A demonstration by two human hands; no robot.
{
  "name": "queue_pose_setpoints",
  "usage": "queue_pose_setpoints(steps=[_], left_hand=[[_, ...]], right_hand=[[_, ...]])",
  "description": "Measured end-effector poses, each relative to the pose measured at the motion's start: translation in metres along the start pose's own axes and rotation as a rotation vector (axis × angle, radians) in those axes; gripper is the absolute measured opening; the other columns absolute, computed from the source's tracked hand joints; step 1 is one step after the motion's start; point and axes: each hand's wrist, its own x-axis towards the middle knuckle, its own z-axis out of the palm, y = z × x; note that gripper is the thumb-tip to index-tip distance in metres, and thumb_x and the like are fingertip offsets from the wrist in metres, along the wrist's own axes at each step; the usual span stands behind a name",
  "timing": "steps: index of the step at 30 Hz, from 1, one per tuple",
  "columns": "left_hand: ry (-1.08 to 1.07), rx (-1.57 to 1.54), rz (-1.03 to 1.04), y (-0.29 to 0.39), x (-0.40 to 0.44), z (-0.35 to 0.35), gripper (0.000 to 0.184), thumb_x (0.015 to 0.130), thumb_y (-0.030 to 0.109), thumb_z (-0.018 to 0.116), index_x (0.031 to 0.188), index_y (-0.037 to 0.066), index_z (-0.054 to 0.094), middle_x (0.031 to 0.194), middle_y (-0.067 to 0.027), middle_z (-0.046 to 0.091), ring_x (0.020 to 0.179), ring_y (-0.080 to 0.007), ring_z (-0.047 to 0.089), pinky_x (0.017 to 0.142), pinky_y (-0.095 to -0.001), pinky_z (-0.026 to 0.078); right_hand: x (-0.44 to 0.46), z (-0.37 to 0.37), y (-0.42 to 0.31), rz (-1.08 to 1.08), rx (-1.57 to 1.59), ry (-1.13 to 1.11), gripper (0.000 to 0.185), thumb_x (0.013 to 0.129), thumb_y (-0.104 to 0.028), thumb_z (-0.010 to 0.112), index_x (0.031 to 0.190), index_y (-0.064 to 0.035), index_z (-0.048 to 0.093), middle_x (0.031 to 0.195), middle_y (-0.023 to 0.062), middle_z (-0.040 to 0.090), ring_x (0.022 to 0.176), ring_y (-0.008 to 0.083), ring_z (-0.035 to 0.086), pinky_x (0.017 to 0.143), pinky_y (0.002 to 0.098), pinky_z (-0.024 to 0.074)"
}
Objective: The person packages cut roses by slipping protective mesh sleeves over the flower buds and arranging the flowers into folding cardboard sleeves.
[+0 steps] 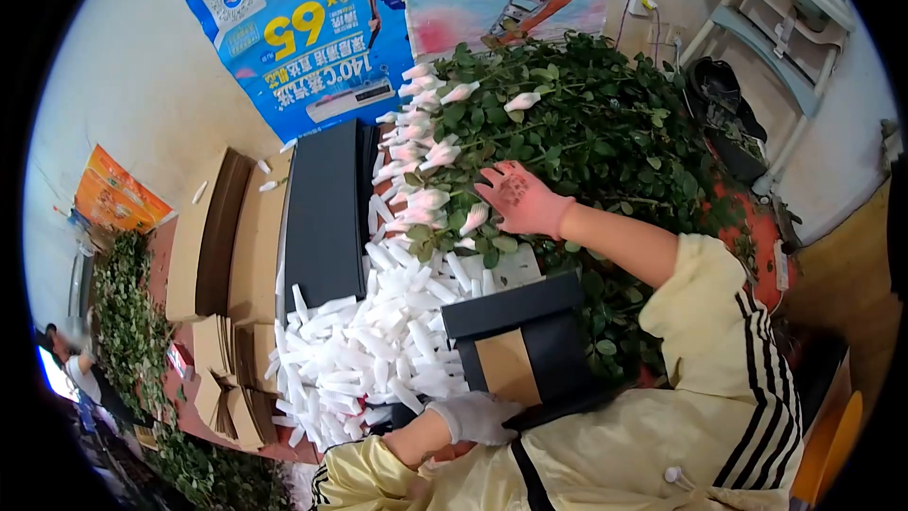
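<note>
My right hand (525, 201), in a pink glove with a worn dark print, reaches over a pile of roses. Its fingers are apart and nothing shows in them. Left of that hand, pale pink rose heads in white net sleeves (416, 206) lie in a row, their leafy stems (605, 147) stretching right. My left hand (480, 416), in a white glove, is low in front of my body, closed at the lower edge of a piece of black cardboard (558, 345); its fingertips are partly hidden. A brown cardboard strip (508, 366) lies across the black cardboard.
Many loose white net sleeves (369, 350) are heaped left of the black cardboard. Beyond them are a stack of black sheets (326, 213) and brown cardboard pieces (203, 237). More greenery (132, 322) lies far left. A folded chair (771, 47) leans at the back right.
</note>
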Motion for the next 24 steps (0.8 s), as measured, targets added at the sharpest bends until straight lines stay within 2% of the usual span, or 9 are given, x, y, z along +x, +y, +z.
queue_pose_setpoints(steps=[2,4,6,8,12,16,18,20,24], left_hand=[[0.002,-0.023,0.03,-0.005,-0.005,-0.013,0.059,0.085,0.04,0.053,0.13,0.003,0.045,0.121,-0.022,0.055,0.112,-0.0354,0.053,0.095,-0.0392,0.041],[0.114,0.013,0.15,-0.001,-0.03,-0.035,0.061,0.086,0.043,0.052,0.132,0.005,0.043,0.122,-0.0215,0.054,0.111,-0.0339,0.053,0.096,-0.0381,0.041],[0.001,-0.155,0.039,0.003,-0.051,-0.076,0.059,0.087,0.048,0.051,0.128,0.005,0.048,0.12,-0.0195,0.056,0.109,-0.0326,0.055,0.094,-0.0363,0.042],[0.139,-0.145,0.154,-0.01,-0.068,-0.11,0.052,0.09,0.047,0.05,0.118,0.004,0.056,0.111,-0.0155,0.061,0.101,-0.0271,0.06,0.089,-0.034,0.046],[0.708,-0.404,0.032,-0.089,-0.061,-0.159,0.035,0.092,0.036,0.053,0.107,0.007,0.063,0.086,-0.0039,0.067,0.081,-0.0114,0.063,0.074,-0.0265,0.05],[0.665,-0.364,-0.203,-0.13,-0.023,-0.211,0.035,0.086,0.035,0.055,0.098,0.003,0.065,0.076,-0.0055,0.064,0.068,-0.0107,0.058,0.065,-0.0264,0.049],[0.632,0.13,-0.076,-0.122,-0.001,-0.214,0.033,0.081,0.035,0.056,0.098,0.008,0.066,0.084,-0.0128,0.066,0.08,-0.0244,0.064,0.074,-0.0357,0.049],[0.707,0.092,-0.235,-0.123,0.019,-0.208,0.031,0.079,0.034,0.056,0.098,0.012,0.067,0.09,-0.0145,0.066,0.087,-0.0309,0.063,0.079,-0.0399,0.048],[0.994,0.323,-0.44,-0.151,0.007,-0.201,0.034,0.074,0.033,0.063,0.099,0.01,0.065,0.093,-0.0125,0.065,0.092,-0.0279,0.062,0.079,-0.0386,0.048]], right_hand=[[0.03,0.064,0.032,-0.072,-0.335,0.057,0.059,0.08,-0.032,0.054,0.13,-0.0028,0.043,0.123,0.0173,0.047,0.116,0.0359,0.043,0.102,0.0459,0.0294],[0.048,0.061,0.027,-0.033,-0.175,-0.062,0.057,0.08,-0.027,0.052,0.131,-0.0029,0.043,0.122,0.0175,0.048,0.115,0.0383,0.044,0.102,0.0491,0.0275],[0.058,0.067,0.032,-0.032,-0.126,-0.047,0.054,0.079,-0.025,0.052,0.128,-0.0047,0.046,0.119,0.0159,0.052,0.114,0.0348,0.046,0.102,0.0465,0.0286],[0.059,0.041,0.038,0.088,0.111,-0.051,0.058,0.073,-0.028,0.058,0.126,-0.006,0.048,0.114,0.0117,0.055,0.113,0.0276,0.048,0.101,0.0408,0.0315],[0.051,0.02,0.079,0.14,0.169,0.618,0.053,0.066,-0.026,0.063,0.116,-0.0089,0.056,0.115,0.0101,0.055,0.112,0.0262,0.048,0.099,0.036,0.034],[0.084,0.006,0.077,0.161,-0.045,0.023,0.062,0.074,-0.033,0.058,0.128,-0.0055,0.046,0.12,0.0133,0.051,0.119,0.028,0.043,0.101,0.0375,0.0308],[0.101,0.041,0.073,0.236,-0.045,0.0,0.06,0.075,-0.029,0.055,0.129,-0.0046,0.045,0.119,0.0145,0.051,0.117,0.0291,0.044,0.1,0.0385,0.0306],[0.104,0.053,0.072,0.224,-0.068,-0.033,0.058,0.075,-0.026,0.054,0.128,-0.0047,0.046,0.116,0.014,0.052,0.115,0.0287,0.046,0.098,0.0391,0.0313],[0.081,0.025,0.076,0.123,-0.086,0.144,0.033,0.077,-0.02,0.046,0.108,-0.0115,0.056,0.102,0.0095,0.06,0.1,0.026,0.055,0.087,0.038,0.0377]])
